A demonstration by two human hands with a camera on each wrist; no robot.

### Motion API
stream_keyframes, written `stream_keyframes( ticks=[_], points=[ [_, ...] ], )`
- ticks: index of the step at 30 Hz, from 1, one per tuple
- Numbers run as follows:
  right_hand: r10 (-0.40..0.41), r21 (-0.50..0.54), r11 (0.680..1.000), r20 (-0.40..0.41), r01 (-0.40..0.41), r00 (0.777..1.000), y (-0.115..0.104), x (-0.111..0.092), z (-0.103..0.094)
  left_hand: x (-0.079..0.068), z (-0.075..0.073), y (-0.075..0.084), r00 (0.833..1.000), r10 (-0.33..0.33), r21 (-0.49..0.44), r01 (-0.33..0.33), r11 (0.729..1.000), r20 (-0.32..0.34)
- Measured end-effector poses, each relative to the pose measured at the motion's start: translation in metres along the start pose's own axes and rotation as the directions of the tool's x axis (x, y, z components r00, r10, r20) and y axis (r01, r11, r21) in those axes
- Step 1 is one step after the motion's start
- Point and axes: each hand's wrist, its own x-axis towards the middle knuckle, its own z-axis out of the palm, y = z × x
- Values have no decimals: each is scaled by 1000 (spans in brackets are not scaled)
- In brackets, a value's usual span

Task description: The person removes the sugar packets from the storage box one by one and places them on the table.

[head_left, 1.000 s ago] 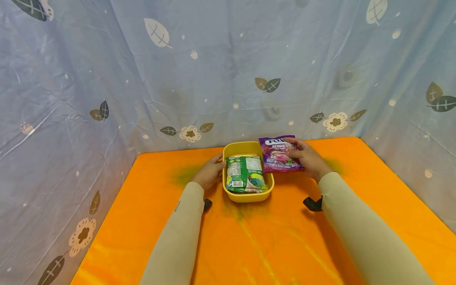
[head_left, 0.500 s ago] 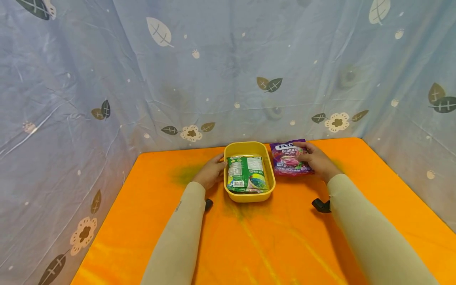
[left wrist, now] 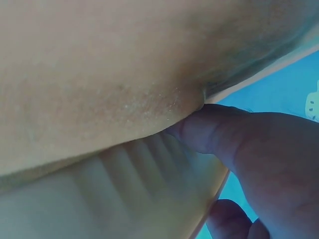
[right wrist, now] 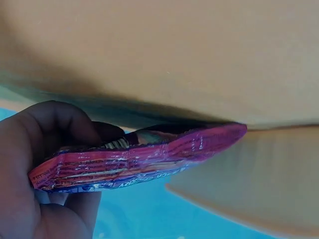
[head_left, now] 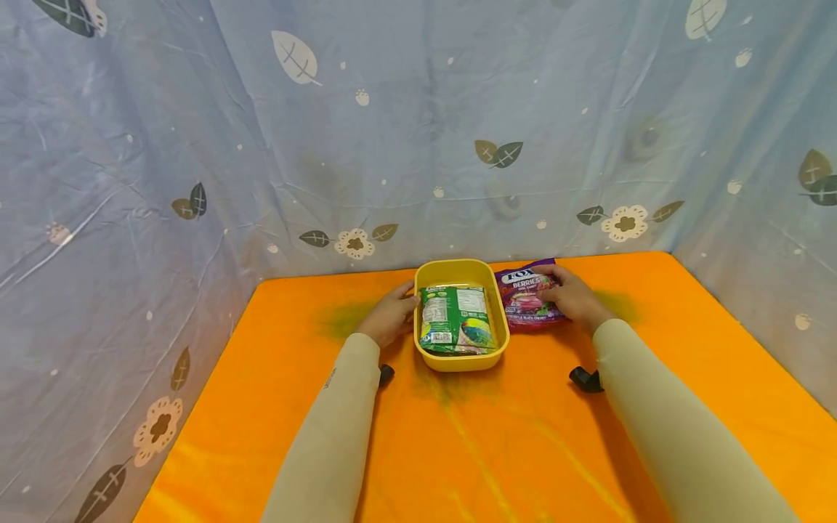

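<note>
Now that the purple packet (head_left: 521, 302) is moved off the rim of the yellow tray (head_left: 461, 363), it is gripped by the right hand (head_left: 575, 296) right of frame centre; the tray is held by the left hand (head_left: 389, 318); handling appears unfinished.

On the purple bag (head_left: 525, 299) in my right hand (head_left: 575, 298) I read FOX, partly covered, with BERRIES beneath and BLACK CHERRY near the bottom. The green packet's (head_left: 456, 319) print and my left sleeve's (head_left: 336, 414) lettering are too small.
</note>
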Motion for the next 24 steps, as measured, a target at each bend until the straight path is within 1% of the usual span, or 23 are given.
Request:
stream_keyframes(
  ticks=[8, 15, 19, 24],
  points=[
    [-8, -131, 991, -25, 4, 1000, 1, 11, -1, 2, -1, -1, 1000, -9, -12, 9, 1000, 1],
    [-35, -203, 979, -51, 24, 998, -6, 17, 3, 3, -1, -2, 1000, -4, -3, 4, 1000, 6],
    [-44, -261, 965, -57, 28, 997, -8, 18, 4, 4, -1, -3, 1000, 8, 2, -8, 1000, 12],
    [-37, -328, 944, -55, 17, 998, -7, 18, 5, 6, -3, -4, 1000, -2, 20, 2, 1000, -1]
  ],
)
